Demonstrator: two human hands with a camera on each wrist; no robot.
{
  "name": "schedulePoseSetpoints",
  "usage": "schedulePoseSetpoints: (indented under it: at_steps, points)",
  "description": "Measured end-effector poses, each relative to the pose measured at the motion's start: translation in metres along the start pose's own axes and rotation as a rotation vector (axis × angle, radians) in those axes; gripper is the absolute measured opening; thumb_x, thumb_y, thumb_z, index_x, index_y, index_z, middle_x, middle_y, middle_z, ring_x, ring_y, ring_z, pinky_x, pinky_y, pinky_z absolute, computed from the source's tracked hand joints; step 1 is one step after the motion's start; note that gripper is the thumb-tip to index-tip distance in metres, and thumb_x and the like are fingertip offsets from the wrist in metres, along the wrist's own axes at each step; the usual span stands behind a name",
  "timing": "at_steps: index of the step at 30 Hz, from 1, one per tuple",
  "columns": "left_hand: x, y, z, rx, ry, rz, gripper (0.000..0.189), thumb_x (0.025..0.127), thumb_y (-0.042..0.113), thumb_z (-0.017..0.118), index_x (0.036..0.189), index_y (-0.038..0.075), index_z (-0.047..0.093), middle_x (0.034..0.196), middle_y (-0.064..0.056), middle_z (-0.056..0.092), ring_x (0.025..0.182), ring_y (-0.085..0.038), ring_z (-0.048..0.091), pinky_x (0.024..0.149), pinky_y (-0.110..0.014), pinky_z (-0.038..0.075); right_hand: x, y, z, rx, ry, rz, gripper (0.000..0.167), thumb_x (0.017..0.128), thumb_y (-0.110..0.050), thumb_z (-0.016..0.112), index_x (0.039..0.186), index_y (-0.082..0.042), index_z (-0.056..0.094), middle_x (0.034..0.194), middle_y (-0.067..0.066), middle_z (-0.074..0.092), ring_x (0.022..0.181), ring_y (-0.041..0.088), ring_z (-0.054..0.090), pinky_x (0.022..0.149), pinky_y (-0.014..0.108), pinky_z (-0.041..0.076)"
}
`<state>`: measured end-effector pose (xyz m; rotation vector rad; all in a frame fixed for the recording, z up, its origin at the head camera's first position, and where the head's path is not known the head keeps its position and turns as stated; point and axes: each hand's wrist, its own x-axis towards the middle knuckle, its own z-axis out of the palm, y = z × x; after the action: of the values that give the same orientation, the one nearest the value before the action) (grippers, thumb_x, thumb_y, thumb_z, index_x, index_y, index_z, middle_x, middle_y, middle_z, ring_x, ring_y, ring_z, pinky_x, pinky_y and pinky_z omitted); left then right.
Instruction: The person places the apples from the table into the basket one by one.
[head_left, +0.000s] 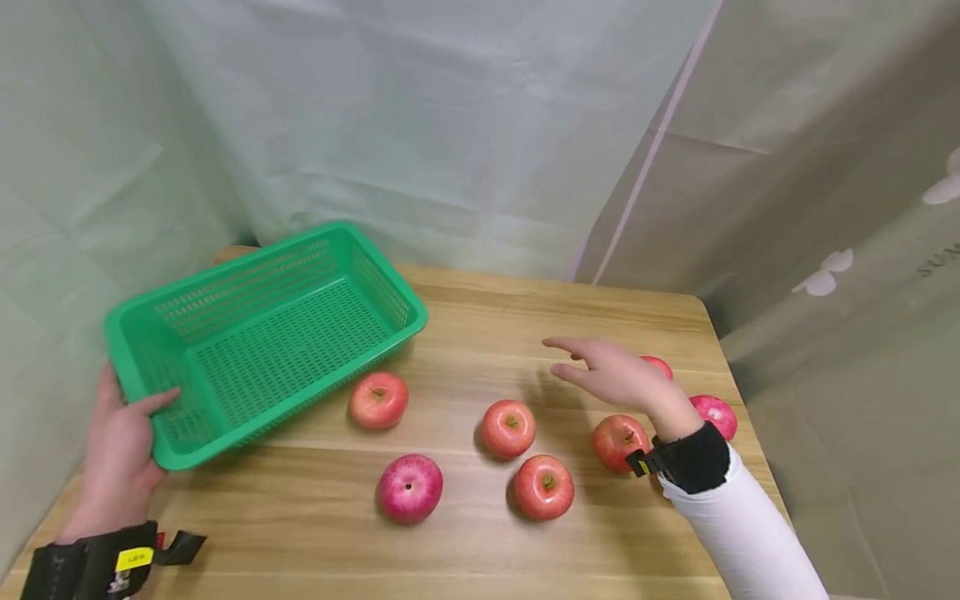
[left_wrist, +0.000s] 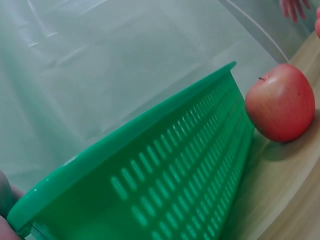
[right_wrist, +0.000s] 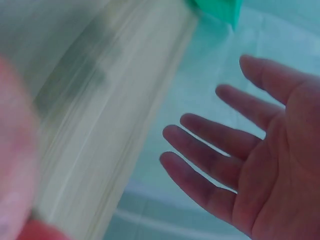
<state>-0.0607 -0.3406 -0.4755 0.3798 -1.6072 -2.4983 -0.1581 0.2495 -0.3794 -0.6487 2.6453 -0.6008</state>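
Note:
A green plastic basket (head_left: 285,333) with slotted walls sits at the table's left, nothing inside it. My left hand (head_left: 123,442) grips its left end, thumb over the rim and fingers outside; the left wrist view shows only a bit of that hand at the rim. Over the right part of the table hovers my right hand (head_left: 611,375), its fingers extended and holding nothing. Beneath and beside that arm lie a red apple (head_left: 619,443), a pinkish apple (head_left: 715,416) and one partly hidden apple (head_left: 657,365). Another red apple (head_left: 379,400) lies close to the basket's front wall.
Two red apples, one (head_left: 508,429) behind the other (head_left: 543,487), lie mid-table, with a magenta apple (head_left: 410,489) to their left. The wooden table (head_left: 480,317) meets pale hanging sheets (head_left: 450,125) at the back and sides.

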Motion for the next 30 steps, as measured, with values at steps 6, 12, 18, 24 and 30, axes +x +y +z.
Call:
schedulePoseSetpoints:
  at_steps: [6,12,18,24,30]
  points:
    - [0.007,0.005,-0.003,0.069,0.078,-0.042,0.083,0.11,0.003,0.055,0.171,0.036,0.01,0.171,0.009,0.025,0.142,-0.008,0.044,0.074,-0.022,0.058,0.071,-0.042,-0.001,0.029,-0.035,0.009,0.053,0.11,-0.033,0.058,0.158,-0.011,0.053,0.145,0.018,0.064,0.132,0.034,0.062,0.107,0.051,0.05]
    - [0.013,0.006,-0.002,0.158,0.126,-0.068,0.081,0.11,0.01,0.058,0.172,0.031,0.011,0.168,0.007,0.031,0.139,-0.009,0.047,0.072,-0.021,0.058,0.146,-0.092,0.011,0.015,-0.017,0.049,0.062,0.112,-0.043,0.049,0.163,-0.01,0.044,0.159,0.013,0.053,0.143,0.03,0.053,0.117,0.046,0.041]
    - [0.017,0.007,0.005,0.257,0.142,-0.073,0.073,0.11,0.015,0.058,0.171,0.027,0.019,0.146,0.011,0.046,0.112,-0.002,0.055,0.068,-0.019,0.055,0.189,-0.136,0.035,0.026,0.078,0.058,0.061,0.112,-0.042,0.051,0.16,-0.006,0.046,0.155,0.013,0.057,0.143,0.03,0.053,0.117,0.043,0.041]
    - [0.023,0.004,0.01,0.254,0.092,-0.063,0.075,0.109,0.012,0.059,0.172,0.025,0.019,0.131,0.012,0.053,0.102,0.004,0.061,0.067,-0.02,0.057,0.2,-0.147,0.049,0.015,0.111,0.042,0.061,0.106,-0.019,0.064,0.161,-0.007,0.041,0.14,0.011,0.064,0.115,0.023,0.064,0.1,0.038,0.053]
    - [0.032,0.007,0.006,0.364,0.062,-0.054,0.072,0.11,0.019,0.058,0.172,0.027,0.023,0.134,0.007,0.053,0.099,0.002,0.061,0.066,-0.02,0.056,0.197,-0.139,0.049,0.064,0.092,0.075,0.089,0.097,-0.004,0.063,0.172,-0.006,0.015,0.141,0.015,0.062,0.107,0.023,0.061,0.092,0.033,0.052]
